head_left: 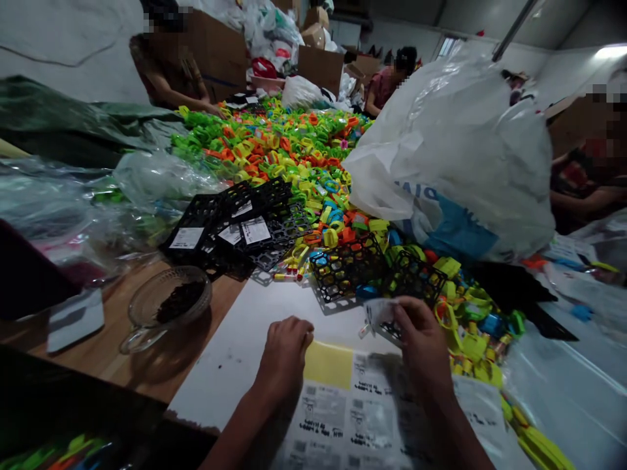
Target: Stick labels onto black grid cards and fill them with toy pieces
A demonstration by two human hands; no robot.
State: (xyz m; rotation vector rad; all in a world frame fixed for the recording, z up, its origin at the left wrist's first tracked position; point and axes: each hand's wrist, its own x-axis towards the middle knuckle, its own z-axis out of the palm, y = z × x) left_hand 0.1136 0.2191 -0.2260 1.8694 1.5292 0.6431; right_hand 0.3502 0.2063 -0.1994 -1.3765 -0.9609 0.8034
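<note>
A sheet of printed white labels (323, 408) lies before me, a yellow bare patch of backing (328, 364) showing at its top. My right hand (424, 336) pinches a white label (379, 313) between thumb and fingers, above the sheet's upper edge. At the sheet's upper left corner rests my left hand (284, 352), its fingers curled together; anything inside them is hidden. Just beyond the hands lies a black perforated plastic tray (343, 267). More black trays are stacked to the left, several bearing white labels (255, 230).
A heap of coloured plastic pieces (274, 143) spreads across the table. A large white plastic bag (455, 137) stands at right. A glass bowl (169, 300) with small dark bits sits left, near clear plastic bags (63, 202). Other people (169, 65) sit around the table.
</note>
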